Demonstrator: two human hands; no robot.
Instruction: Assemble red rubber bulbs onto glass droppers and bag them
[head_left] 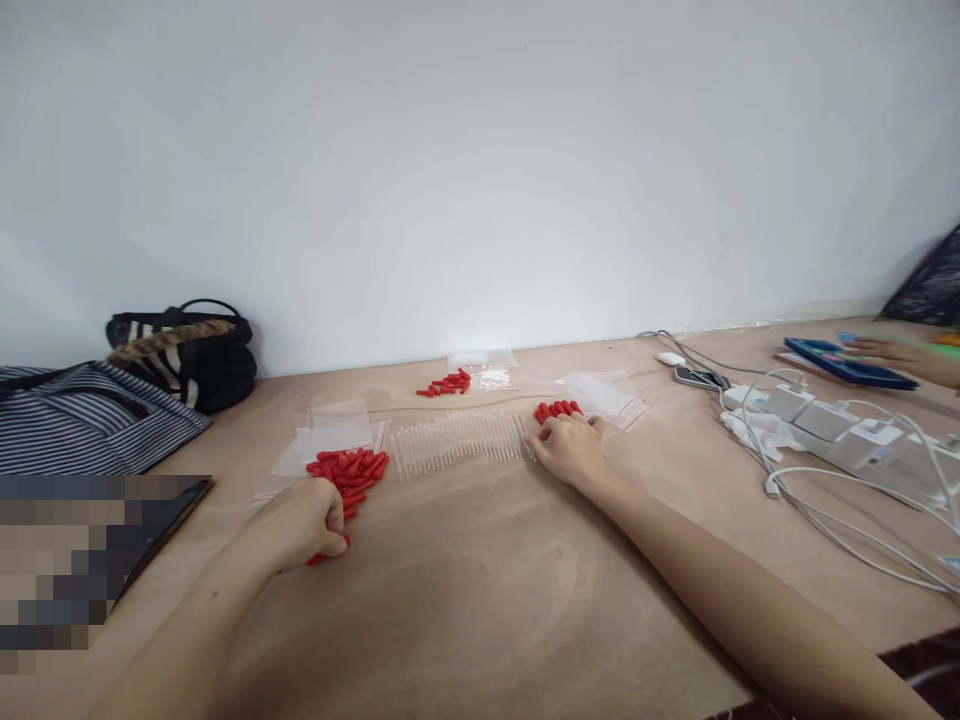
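Note:
My left hand [304, 525] is closed at the near edge of a pile of red pieces [356, 468], its fingertips on a red piece [336, 550]. My right hand [571, 448] rests palm down at the right end of a row of thin white sticks [461, 440], just in front of a short row of red pieces [559, 409]; its fingers are bent, and what they hold, if anything, is hidden. Clear plastic bags lie behind the left pile [337, 425] and beside the right row [607, 393].
Farther back lie a small red group [450, 382] and another bag [495, 372]. At left are a black bag [221, 365], striped cloth [97, 415] and a dark-edged screen. Power strips with cables [832, 420] and another person's hand over a blue tray [847, 363] are at right.

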